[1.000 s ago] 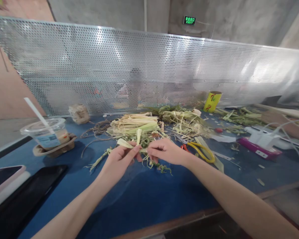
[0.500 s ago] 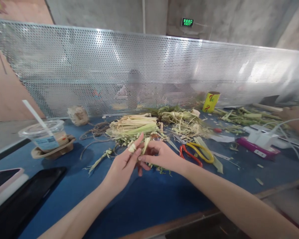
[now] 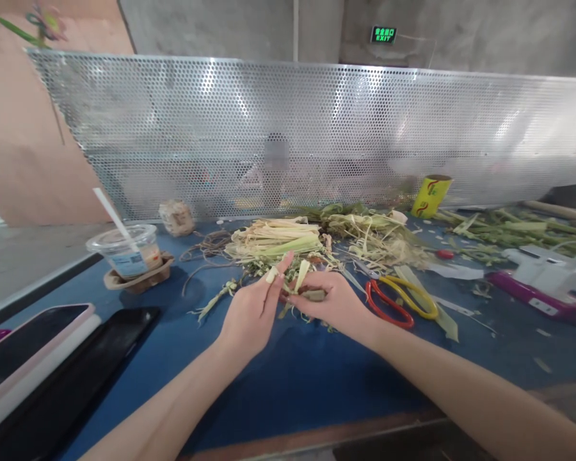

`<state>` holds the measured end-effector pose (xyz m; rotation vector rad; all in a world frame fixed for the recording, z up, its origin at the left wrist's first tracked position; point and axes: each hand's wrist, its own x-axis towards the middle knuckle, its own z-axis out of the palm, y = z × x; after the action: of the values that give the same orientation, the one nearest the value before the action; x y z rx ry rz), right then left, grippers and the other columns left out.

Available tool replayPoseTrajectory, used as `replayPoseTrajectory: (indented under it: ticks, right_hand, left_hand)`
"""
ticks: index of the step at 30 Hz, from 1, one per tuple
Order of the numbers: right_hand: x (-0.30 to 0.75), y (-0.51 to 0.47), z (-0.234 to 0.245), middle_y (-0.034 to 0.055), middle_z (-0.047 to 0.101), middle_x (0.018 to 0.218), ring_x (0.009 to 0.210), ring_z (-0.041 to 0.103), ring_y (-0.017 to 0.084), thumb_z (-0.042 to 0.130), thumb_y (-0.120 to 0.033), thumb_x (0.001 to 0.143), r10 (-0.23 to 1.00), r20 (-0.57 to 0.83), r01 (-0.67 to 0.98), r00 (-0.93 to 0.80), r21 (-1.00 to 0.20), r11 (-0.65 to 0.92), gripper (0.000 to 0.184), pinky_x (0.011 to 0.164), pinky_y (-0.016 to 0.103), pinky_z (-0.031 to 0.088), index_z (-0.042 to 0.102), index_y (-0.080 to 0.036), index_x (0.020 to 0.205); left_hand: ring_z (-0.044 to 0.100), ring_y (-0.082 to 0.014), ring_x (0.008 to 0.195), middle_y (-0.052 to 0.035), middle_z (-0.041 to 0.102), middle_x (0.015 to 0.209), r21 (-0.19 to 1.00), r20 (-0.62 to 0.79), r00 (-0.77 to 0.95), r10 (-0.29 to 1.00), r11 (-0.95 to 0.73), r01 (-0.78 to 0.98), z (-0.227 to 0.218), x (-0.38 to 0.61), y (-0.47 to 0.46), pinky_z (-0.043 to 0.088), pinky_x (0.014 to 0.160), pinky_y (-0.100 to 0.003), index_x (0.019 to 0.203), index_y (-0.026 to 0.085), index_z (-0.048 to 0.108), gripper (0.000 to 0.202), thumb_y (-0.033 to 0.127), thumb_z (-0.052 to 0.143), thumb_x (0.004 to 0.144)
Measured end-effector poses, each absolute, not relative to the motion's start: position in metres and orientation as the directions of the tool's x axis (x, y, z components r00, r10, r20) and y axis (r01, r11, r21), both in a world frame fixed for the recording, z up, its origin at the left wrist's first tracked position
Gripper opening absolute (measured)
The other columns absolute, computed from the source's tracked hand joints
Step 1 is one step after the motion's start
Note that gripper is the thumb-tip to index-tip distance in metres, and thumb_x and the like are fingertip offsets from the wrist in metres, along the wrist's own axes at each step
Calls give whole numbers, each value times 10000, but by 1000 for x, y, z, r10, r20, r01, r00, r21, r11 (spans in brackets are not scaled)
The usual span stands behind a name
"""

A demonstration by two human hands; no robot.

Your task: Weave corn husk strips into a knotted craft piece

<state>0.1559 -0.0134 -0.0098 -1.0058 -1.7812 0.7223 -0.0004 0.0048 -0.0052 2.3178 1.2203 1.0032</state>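
Observation:
My left hand (image 3: pixel 252 314) is closed, its fingers pinching a pale green strip of corn husk (image 3: pixel 302 275). My right hand (image 3: pixel 336 299) pinches the same strip from the other side, its thumb and forefinger near the left fingertips. Another pale tip of husk (image 3: pixel 271 274) pokes out between the left fingers. Just beyond both hands lies a pile of dried husks (image 3: pixel 278 237), with greener curled braids partly hidden behind the fingers. Scissors (image 3: pixel 403 283) with one red and one yellow handle rest to the right of my right hand, on a flat husk strip.
A lidded cup (image 3: pixel 129 253) with a straw stands in a cardboard holder at left, above two phones (image 3: pixel 72 378). A twine ball (image 3: pixel 176 218) sits behind. Rightward are a yellow tube (image 3: pixel 431 196), a purple power strip (image 3: pixel 532 294) and stalks (image 3: pixel 509 227). A perforated metal screen (image 3: pixel 317 141) closes the back.
The view has swung left, so everything sits farther right in the picture. My hands stay together on the husk; the fingers have shifted slightly. Another person's hand at far right has left the view.

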Motion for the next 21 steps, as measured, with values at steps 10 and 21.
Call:
replayPoseTrajectory:
  ticks: [10, 21]
  right_hand:
    - [162, -6, -13, -46, 534, 554, 339, 372, 35, 636, -313, 668, 967, 172, 62, -187, -980, 187, 238, 305, 168, 275, 540, -165, 827]
    - [167, -4, -9, -98, 404, 417, 332, 285, 10, 650, -286, 685, 958, 199, -222, -205, -963, 153, 176, 300, 135, 225, 556, -164, 770]
  left_hand:
    - [596, -156, 613, -32, 641, 713, 963, 114, 628, 770, -241, 121, -5, 3, 13, 439, 520, -236, 1300, 167, 329, 527, 365, 423, 820]
    - [606, -110, 578, 10, 648, 640, 962, 163, 626, 762, -263, 69, 2, 10, 8, 478, 583, -218, 1236, 164, 431, 449, 233, 477, 795]
